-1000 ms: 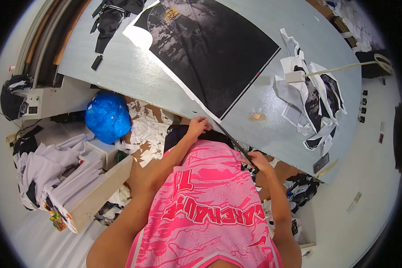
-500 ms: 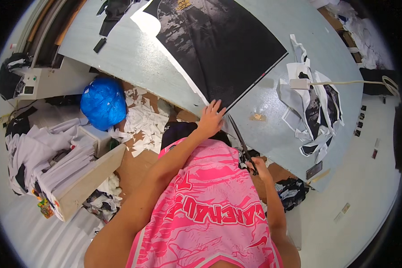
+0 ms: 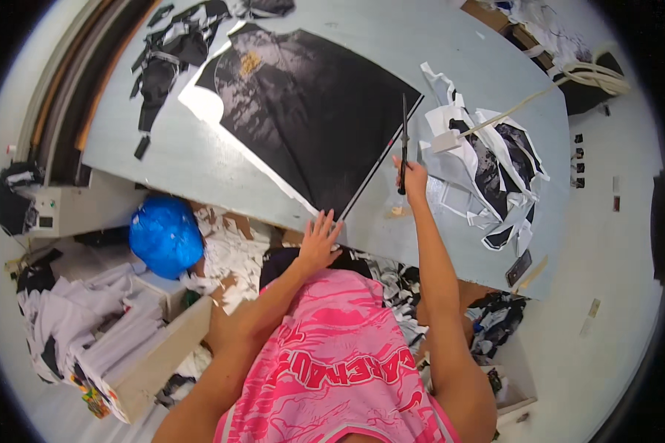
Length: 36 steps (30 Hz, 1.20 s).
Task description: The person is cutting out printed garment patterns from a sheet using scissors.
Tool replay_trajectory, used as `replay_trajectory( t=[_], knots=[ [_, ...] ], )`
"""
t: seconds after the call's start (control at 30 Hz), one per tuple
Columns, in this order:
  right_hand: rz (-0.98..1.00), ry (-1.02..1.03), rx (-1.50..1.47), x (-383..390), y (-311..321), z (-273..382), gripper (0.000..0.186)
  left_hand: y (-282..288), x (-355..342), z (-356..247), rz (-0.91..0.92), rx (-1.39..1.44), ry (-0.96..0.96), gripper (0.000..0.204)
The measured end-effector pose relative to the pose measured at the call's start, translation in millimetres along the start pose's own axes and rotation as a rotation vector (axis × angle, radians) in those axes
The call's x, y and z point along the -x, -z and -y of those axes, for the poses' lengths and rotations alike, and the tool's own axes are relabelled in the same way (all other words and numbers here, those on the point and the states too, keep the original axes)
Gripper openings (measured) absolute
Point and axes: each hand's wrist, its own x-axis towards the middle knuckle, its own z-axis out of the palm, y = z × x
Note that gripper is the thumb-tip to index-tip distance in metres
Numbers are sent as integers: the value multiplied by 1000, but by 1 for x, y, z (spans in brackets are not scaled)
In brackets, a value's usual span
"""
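Note:
A black printed fabric panel (image 3: 332, 118) with grey mottling, a gold print and white paper edges lies on the pale blue table (image 3: 458, 52). My left hand (image 3: 321, 240) is open, fingers spread on the panel's near corner at the table's edge. My right hand (image 3: 414, 177) grips long black scissors (image 3: 403, 136), held pointing away from me over the panel's right edge. Right of them lies a pile of white and black cut offcuts (image 3: 488, 170).
Black scraps (image 3: 155, 88) lie back left, a white plug with cord (image 3: 447, 140) on the offcuts, a phone (image 3: 519, 266) at front right. Below left are a blue plastic bag (image 3: 166, 236), white fabric in a wooden box (image 3: 148, 369) and paper scraps (image 3: 229, 251).
My right hand has raised the scissors from the near edge up beside the panel's right side. My left hand has come to lie spread on the corner. The view has shifted.

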Motion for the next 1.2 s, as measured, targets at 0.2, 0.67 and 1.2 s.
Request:
replay_trajectory(
  t=[0.2, 0.67, 1.2],
  knots=[
    [-136, 33, 103, -64, 4, 30, 63, 0, -1, -7, 114, -84, -42, 98],
    [-324, -102, -13, -39, 21, -46, 49, 9, 34, -10, 167, -36, -158, 88],
    [776, -422, 20, 250, 112, -183, 36, -45, 42, 35, 100, 1259, 809, 38]
  ],
)
